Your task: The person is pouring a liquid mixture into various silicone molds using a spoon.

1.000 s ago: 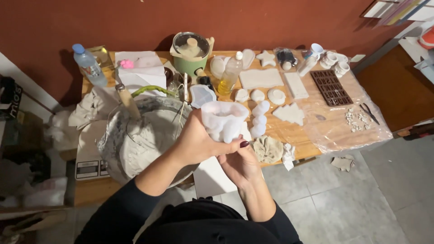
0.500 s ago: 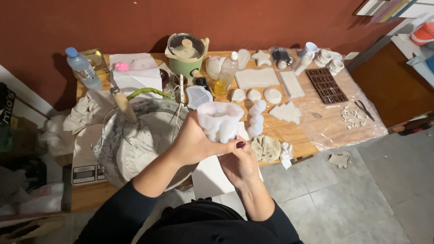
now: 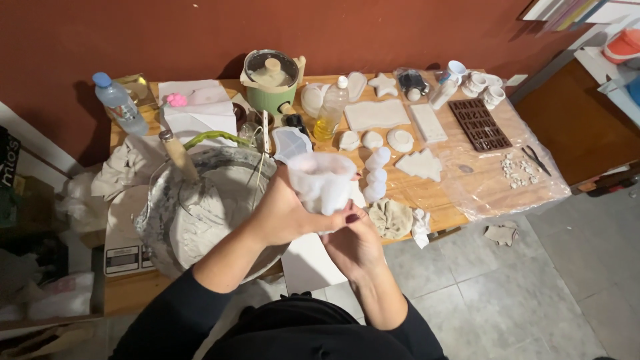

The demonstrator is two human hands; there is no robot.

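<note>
Both hands are up on a translucent white mold (image 3: 323,181) in the middle of the frame, held just above the near edge of the wooden surface (image 3: 467,193). The left hand (image 3: 283,213) is wrapped around its left side and bottom, fingers closed on it. The right hand (image 3: 353,243) comes in from below, fingers curled and pinching at the mold's lower edge, dark nail polish showing. The mold looks soft and a bit crumpled; can't tell what's inside.

Just left of the hands sits a big grey mixing bowl (image 3: 200,213) smeared with pale wet plaster, with a wooden-handled tool (image 3: 179,155) leaning in it at the upper left rim. Behind the bowl, a white box (image 3: 200,110) and a plastic water bottle (image 3: 119,103) with a blue cap in the upper left.

Top center has a green pot with a glass lid (image 3: 270,80), and next to it a bottle of yellow liquid (image 3: 331,110). To the right of the mold, a row of small white cast pieces (image 3: 377,173), a white tree-shaped cast (image 3: 420,163), and a flat white slab (image 3: 377,115). Further right, a dark brown letter mold tray (image 3: 479,125) lying on clear plastic sheeting (image 3: 513,190). A crumpled beige lump (image 3: 391,219) sits at the surface's near edge, just beside the right hand.
</note>
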